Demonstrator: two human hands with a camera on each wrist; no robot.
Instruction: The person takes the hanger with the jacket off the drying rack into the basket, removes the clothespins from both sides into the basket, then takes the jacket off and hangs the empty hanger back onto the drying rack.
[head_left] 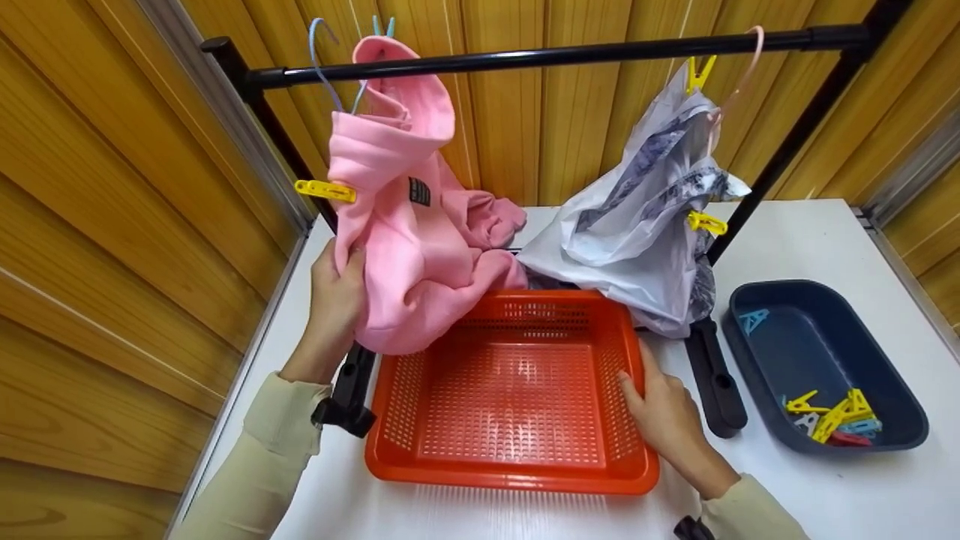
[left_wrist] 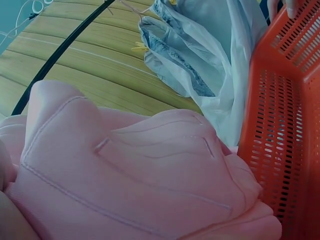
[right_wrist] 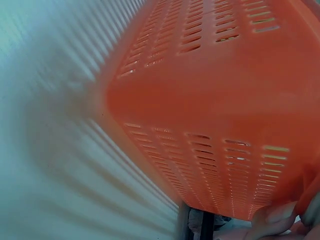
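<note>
A pink sweatshirt (head_left: 405, 247) hangs from a blue hanger (head_left: 322, 67) on the rack, its lower part draped over the basket's back left corner. My left hand (head_left: 335, 300) grips its left side, the fingers mostly hidden by cloth. In the left wrist view the pink cloth (left_wrist: 125, 175) fills the lower half. My right hand (head_left: 667, 409) holds the right rim of a red perforated basket (head_left: 517, 480), thumb inside. The right wrist view shows fingers (right_wrist: 272, 220) at the rim of the basket (right_wrist: 210, 100). Nothing lies on the visible basket floor.
A white garment with grey-patterned trim (head_left: 637, 225) hangs at right on a pink hanger (head_left: 750, 60), with yellow clothespins. The black rack bar (head_left: 525, 58) crosses above. A dark blue tub (head_left: 810, 315) holds several clothespins. A yellow clothespin (head_left: 326, 191) clips the sweatshirt.
</note>
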